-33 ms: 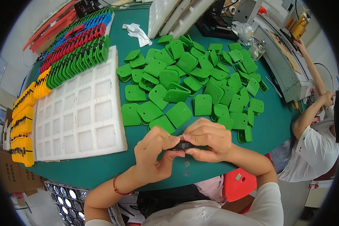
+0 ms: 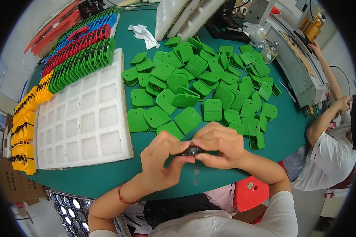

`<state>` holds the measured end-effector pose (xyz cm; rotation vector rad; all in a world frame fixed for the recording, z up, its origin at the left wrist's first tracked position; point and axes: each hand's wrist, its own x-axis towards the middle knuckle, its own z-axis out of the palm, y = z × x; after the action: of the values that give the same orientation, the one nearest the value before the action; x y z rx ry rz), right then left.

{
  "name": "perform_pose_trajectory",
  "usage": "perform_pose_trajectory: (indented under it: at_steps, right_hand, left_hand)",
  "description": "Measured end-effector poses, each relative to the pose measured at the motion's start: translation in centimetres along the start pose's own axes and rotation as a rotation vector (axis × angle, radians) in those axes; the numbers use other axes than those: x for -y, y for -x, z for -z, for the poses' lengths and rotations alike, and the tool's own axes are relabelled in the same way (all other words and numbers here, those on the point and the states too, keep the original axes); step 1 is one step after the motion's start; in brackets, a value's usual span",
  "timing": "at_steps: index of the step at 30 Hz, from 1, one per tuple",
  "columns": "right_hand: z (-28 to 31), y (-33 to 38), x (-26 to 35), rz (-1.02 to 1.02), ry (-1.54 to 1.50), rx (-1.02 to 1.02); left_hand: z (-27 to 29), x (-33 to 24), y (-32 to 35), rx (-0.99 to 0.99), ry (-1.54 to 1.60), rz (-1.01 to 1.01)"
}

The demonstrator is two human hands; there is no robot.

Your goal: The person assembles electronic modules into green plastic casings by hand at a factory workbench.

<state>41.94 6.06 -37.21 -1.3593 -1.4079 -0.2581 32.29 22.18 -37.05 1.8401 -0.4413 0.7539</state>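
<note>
My left hand (image 2: pixel 162 160) and my right hand (image 2: pixel 220 146) meet above the near part of the green table. Between their fingertips they pinch a small black part (image 2: pixel 191 151), dark and shiny, mostly covered by the thumbs and fingers. Its exact kind cannot be made out. Just beyond my hands lies a loose heap of bent green plastic pieces (image 2: pixel 188 120), folded like clip covers, several with a small hole near the rounded end.
A white foam tray (image 2: pixel 124 130) with square pockets lies at the left. Rows of green clips (image 2: pixel 83 63), red clips (image 2: pixel 77 43) and yellow clips (image 2: pixel 23 136) stand beside and on it. A crumpled white tissue (image 2: pixel 144 35) lies farther back. At right, another person (image 2: pixel 324 154) sits beside a grey machine (image 2: pixel 300 67).
The black part has turned slightly between my fingertips, showing a more rounded dark face. Both hands stay in nearly the same place.
</note>
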Motion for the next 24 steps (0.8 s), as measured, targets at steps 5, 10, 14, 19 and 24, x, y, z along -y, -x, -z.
perform_pose_trajectory:
  at_steps: [5, 10, 14, 19, 24]
  right_hand:
    - [-0.1, -0.1, -0.3, -0.061, 0.114, 0.008]
    - [-0.5, 0.3, 0.1, -0.073, 0.119, -0.049]
    - [-0.5, -0.1, 0.0, -0.018, 0.181, -0.086]
    - [-0.6, 0.0, -0.4, -0.017, 0.214, -0.005]
    - [-0.1, -0.1, -0.6, 0.011, 0.249, -0.01]
  left_hand:
    - [-0.3, 0.5, -0.3, 0.009, 0.043, 0.201]
    - [-0.3, 0.5, -0.4, 0.063, 0.143, 0.352]
    - [0.2, 1.5, -0.4, 0.083, 0.261, 0.267]
    - [-0.3, 1.5, 0.1, -0.06, 0.277, 0.352]
    - [-0.4, 1.5, -0.1, -0.02, 0.164, 0.295]
